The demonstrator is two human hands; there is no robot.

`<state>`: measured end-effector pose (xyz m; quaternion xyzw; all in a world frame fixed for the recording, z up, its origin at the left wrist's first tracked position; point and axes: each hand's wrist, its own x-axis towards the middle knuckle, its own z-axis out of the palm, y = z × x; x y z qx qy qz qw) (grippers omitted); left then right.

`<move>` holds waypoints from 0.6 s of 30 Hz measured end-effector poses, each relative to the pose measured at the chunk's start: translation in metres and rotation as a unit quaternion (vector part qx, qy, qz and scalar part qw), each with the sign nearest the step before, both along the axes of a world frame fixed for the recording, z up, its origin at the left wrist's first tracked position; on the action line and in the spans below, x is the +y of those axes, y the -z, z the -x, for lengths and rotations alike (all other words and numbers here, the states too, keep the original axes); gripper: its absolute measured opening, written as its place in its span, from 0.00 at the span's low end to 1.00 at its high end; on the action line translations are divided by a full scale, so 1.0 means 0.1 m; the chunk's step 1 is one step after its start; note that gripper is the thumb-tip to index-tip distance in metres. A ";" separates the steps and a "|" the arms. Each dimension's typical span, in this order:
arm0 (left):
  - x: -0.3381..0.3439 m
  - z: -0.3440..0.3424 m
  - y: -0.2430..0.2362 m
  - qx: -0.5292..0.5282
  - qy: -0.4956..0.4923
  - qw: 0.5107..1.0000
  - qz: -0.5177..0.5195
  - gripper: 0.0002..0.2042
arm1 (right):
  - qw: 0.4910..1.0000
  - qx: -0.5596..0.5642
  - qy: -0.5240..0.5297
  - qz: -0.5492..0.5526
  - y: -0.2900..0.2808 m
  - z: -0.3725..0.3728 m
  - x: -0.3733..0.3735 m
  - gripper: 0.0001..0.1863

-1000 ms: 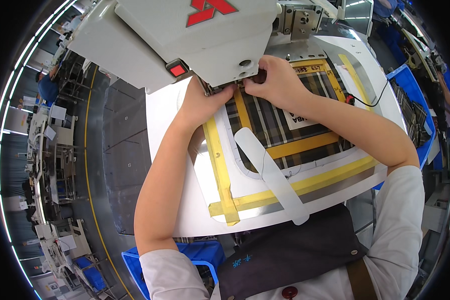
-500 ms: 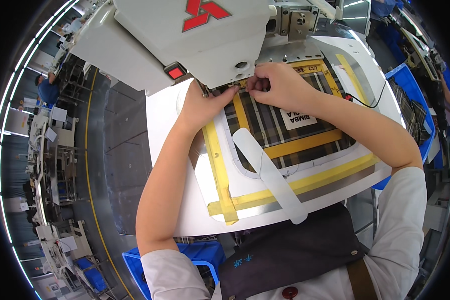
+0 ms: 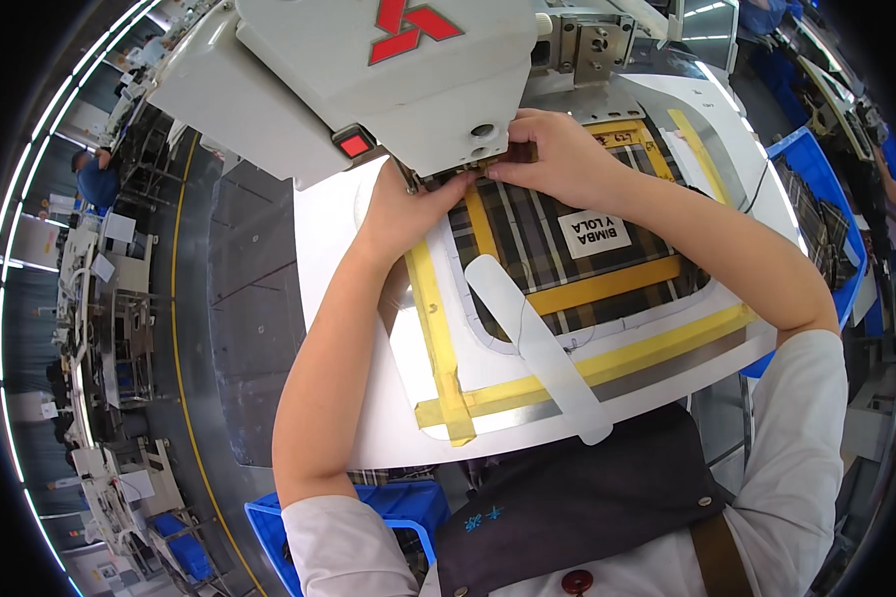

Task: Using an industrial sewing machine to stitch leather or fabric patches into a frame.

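Observation:
Both hands meet at the needle area under the white sewing machine head. My left hand reaches in from the left, thumb pointing right; its other fingers are partly hidden by the machine. From the right, my right hand pinches with thumb and forefinger close to the left thumb tip. Whatever the fingertips hold is too small to make out. Below them, dark plaid fabric lies inside a yellow-edged frame on a white template sheet. A white printed label lies on the plaid.
A translucent strip lies slantwise across the template's front edge. Yellow tape borders the template. A blue bin stands below the table, and another blue bin with plaid pieces is at right. Further machines line the left.
My right hand has shifted slightly up and its fingers have straightened toward the needle area, uncovering more of the label. My left hand stays nearly in place.

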<state>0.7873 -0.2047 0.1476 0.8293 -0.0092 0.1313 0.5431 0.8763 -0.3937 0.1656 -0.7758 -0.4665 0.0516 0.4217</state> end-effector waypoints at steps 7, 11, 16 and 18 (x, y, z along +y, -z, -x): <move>-0.03 0.01 -0.03 0.006 0.003 1.000 -0.007 0.13 | 0.999 -0.010 0.038 -0.034 0.06 0.00 0.06 0.13; -0.01 0.17 -0.02 0.008 -0.100 0.989 -0.107 0.13 | 0.996 -0.032 0.037 0.075 -0.14 0.07 -0.10 0.11; -0.24 0.77 -0.21 -0.100 -0.032 0.933 -0.344 0.11 | 0.980 0.045 -0.053 0.187 -0.23 0.18 -0.45 0.08; -0.46 0.84 -0.34 -0.161 -0.010 0.926 -0.342 0.10 | 0.971 0.102 -0.143 0.164 -0.26 0.24 -0.43 0.08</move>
